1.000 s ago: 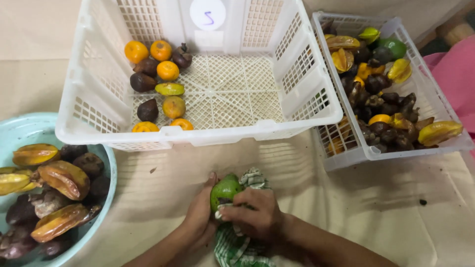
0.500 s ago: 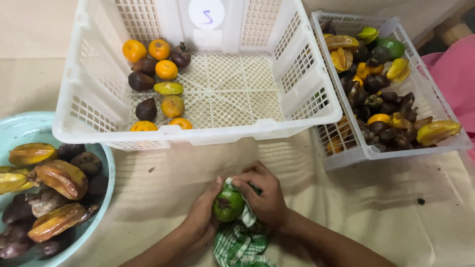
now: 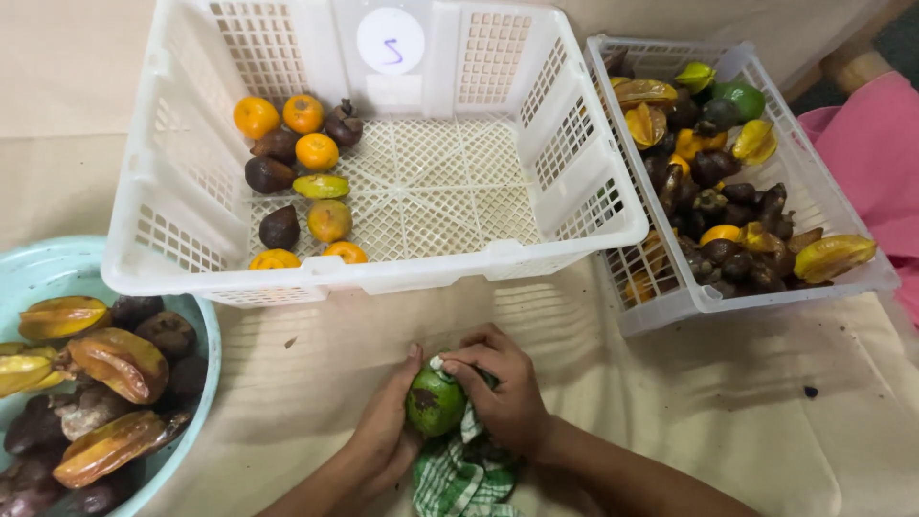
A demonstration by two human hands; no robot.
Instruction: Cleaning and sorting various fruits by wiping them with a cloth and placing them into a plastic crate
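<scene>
From the head view, your left hand (image 3: 383,431) and right hand (image 3: 507,393) are together, clamped on a green fruit (image 3: 436,402) over a green checked cloth (image 3: 459,474), near the bench's (image 3: 718,412) front edge. The fruit seems to carry a dark blemish. The large white basket (image 3: 383,278) sits farther back, the teal bowl (image 3: 57,268) at left.

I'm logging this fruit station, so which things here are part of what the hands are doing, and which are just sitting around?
In use:
- green fruit, held between both hands
- green checked cloth, under the fruit
- left hand
- right hand

Lying about:
- big white basket with oranges and dark fruit
- smaller white basket of mixed fruit
- pale blue tub of starfruit
- pink cloth
</scene>
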